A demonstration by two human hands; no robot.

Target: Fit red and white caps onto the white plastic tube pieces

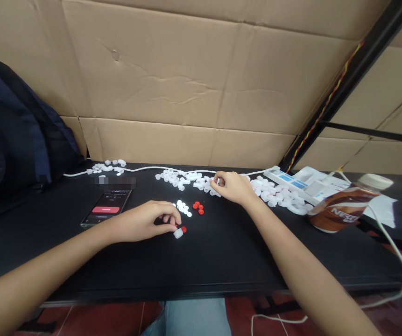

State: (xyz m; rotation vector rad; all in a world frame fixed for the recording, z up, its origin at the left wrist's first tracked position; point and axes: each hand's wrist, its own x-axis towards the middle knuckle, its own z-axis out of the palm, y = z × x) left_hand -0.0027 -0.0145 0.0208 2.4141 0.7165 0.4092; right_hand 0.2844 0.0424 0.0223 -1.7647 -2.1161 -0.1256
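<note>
A smudged blur patch [113, 180] sits above the black phone [107, 207]; the dark blue backpack [15, 126] runs off the frame's left edge.

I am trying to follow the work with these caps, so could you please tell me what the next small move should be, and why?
Probably the right hand should pinch one white cap from the pile and bring it toward the left hand. Its fingers already sit at the pile's edge, while the left hand holds a white piece beside a red cap, with more red caps waiting nearby.

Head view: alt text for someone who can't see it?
Two bare hands work on a black table: the left hand pinches a small white part beside a red piece; the right hand reaches into a pile of white parts.
</note>
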